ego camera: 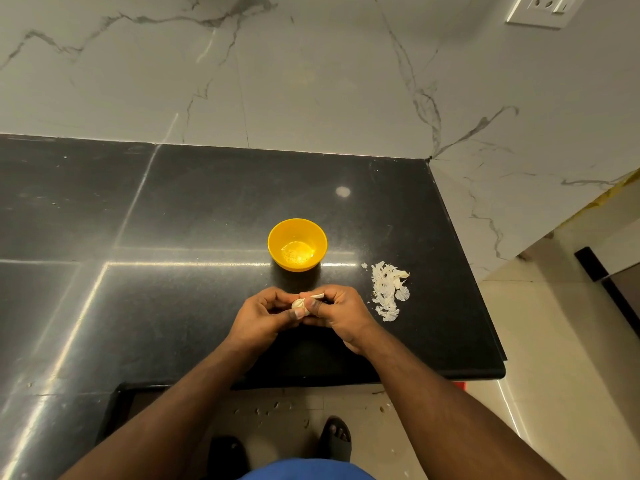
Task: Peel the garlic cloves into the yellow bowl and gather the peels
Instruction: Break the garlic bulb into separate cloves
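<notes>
The step in hand looks like peeling: both hands meet low over the black worktop (207, 209), just at 6 o'clock from the yellow bowl (297, 244), and between them sits a pale piece of garlic (300, 304). The left hand (268, 315) has its fingers curled round the garlic from 9 o'clock with the thumb laid across its near side; the right hand (337, 313) pinches it from 3 o'clock, and a strip of white skin (317, 296) sticks out at the top of that pinch, so I judge a peel is being pulled away. Loose peels (389, 291) lie in a scattered heap on the worktop at about 4 o'clock from the bowl, just beside the right hand and apart from it. The next move, as I read it, calls for stripping the skin free, dropping it with the heap, and carrying the bare clove forward to 12 o'clock into the bowl. Hard to make out: whether the garlic is a single clove or a small bulb, since the fingers cover most of it, and whether the bowl holds peeled cloves or only glare on its floor.
</notes>
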The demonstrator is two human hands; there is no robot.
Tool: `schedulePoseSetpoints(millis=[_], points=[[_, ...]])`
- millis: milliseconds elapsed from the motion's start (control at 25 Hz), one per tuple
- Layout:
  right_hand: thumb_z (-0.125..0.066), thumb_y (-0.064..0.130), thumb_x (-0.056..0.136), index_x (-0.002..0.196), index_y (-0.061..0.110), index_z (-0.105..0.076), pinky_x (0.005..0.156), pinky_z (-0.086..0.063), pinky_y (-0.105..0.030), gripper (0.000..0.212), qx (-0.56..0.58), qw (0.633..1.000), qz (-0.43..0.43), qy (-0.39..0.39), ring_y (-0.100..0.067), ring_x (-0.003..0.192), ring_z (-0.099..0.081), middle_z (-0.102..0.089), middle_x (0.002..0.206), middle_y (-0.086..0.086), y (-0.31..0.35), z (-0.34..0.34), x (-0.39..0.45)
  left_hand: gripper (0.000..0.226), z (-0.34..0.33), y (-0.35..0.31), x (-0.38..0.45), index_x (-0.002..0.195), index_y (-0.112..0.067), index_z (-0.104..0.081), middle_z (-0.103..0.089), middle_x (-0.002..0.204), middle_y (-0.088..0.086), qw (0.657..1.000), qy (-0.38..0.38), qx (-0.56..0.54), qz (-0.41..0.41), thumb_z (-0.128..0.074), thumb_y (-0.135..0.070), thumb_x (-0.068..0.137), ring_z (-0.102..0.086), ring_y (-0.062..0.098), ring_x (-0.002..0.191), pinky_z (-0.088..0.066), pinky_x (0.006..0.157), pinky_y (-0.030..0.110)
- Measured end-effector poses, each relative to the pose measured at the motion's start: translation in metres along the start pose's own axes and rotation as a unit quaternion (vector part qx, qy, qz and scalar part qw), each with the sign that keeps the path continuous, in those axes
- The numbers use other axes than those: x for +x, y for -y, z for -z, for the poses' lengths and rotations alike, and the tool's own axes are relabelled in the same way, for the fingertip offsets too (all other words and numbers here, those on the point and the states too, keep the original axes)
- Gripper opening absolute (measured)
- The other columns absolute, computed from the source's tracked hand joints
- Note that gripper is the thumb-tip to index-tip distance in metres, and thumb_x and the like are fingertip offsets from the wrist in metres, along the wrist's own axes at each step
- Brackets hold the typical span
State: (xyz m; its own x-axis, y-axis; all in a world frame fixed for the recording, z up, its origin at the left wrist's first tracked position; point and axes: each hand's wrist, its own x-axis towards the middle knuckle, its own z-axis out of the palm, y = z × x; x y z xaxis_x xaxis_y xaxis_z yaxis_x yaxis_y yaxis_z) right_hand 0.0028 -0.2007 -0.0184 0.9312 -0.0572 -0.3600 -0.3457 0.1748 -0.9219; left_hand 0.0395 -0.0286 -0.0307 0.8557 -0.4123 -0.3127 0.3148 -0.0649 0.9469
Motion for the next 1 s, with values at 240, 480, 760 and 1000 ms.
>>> schedulePoseSetpoints(millis=[240, 480, 760, 1000], points=[[-0.060, -0.001, 0.095, 0.114, -0.011, -0.066, 0.074, -0.061, -0.027, 0.022, 0.004, 1.000, 0.001, -0.014, -0.019, 0.085, -0.073, -0.071, 0.097, -0.017, -0.0007, -0.0017, -0.0014, 0.014, 0.0006, -0.0013, 0.0009, 0.101, -0.006, -0.072, -0.077, 0.097, 0.009, 1.000, -0.004, -0.007, 0.014, -0.074, -0.004, 0.086, -0.074, 0.027, 0.095, -0.060, 0.083, 0.035], [-0.061, -0.001, 0.095, 0.115, -0.010, -0.065, 0.076, -0.062, -0.029, 0.023, -0.003, 1.000, 0.011, -0.013, -0.018, 0.086, -0.073, -0.071, 0.099, -0.016, 0.0005, -0.0007, -0.0032, 0.017, 0.0020, -0.0026, 0.0016, 0.103, -0.007, -0.070, -0.076, 0.099, 0.012, 1.000, 0.006, -0.015, 0.021, -0.074, -0.004, 0.087, -0.074, 0.028, 0.097, -0.060, 0.082, 0.034], [-0.063, 0.002, 0.095, 0.107, -0.007, -0.069, 0.080, -0.062, -0.034, 0.016, 0.017, 1.000, 0.000, -0.021, -0.023, 0.092, -0.073, -0.072, 0.106, -0.014, 0.0052, -0.0030, -0.0041, 0.017, 0.0015, -0.0032, 0.0005, 0.107, -0.006, -0.072, -0.076, 0.102, 0.010, 0.998, 0.000, -0.044, 0.033, -0.069, -0.003, 0.091, -0.073, 0.026, 0.100, -0.061, 0.084, 0.032], [-0.064, 0.000, 0.091, 0.097, 0.001, -0.075, 0.076, -0.062, -0.030, 0.013, -0.071, 0.997, -0.006, -0.025, -0.022, 0.087, -0.073, -0.075, 0.104, -0.009, 0.0090, -0.0041, -0.0049, 0.025, 0.0008, -0.0016, -0.0022, 0.107, -0.004, -0.069, -0.074, 0.102, 0.012, 0.999, -0.011, -0.045, 0.017, -0.076, 0.001, 0.084, -0.074, 0.023, 0.095, -0.061, 0.079, 0.029]])
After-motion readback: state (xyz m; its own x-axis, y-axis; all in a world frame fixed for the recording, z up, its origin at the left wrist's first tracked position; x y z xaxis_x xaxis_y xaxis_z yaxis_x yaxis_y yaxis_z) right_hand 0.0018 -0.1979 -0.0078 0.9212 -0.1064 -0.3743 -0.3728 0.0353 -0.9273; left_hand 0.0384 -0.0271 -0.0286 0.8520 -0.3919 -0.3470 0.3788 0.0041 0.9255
